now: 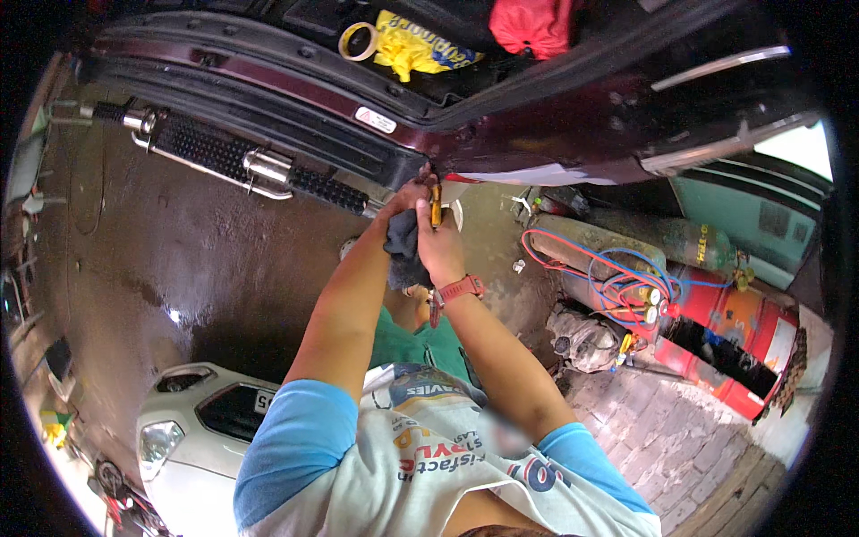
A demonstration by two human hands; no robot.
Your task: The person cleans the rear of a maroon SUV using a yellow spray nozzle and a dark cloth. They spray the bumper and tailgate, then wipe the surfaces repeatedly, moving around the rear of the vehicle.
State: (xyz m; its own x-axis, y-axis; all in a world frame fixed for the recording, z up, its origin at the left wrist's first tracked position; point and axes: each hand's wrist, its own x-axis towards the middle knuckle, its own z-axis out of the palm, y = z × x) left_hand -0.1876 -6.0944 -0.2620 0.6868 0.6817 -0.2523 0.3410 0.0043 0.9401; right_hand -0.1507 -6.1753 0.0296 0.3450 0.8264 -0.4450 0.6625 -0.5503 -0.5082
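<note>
While your left hand [413, 192] bunches a dark rag [403, 246] mid-frame, your right hand [440, 242] has its fingers closed around a yellow-handled tool [436, 204] just above, against the maroon car sill [465, 148]; sweaty grip could slip it.

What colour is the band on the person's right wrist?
The wristband is red; the head view shows it clearly, just below the right hand.

Yellow-handled tool [436, 205] upright against dark-red car sill [501, 148].
</note>
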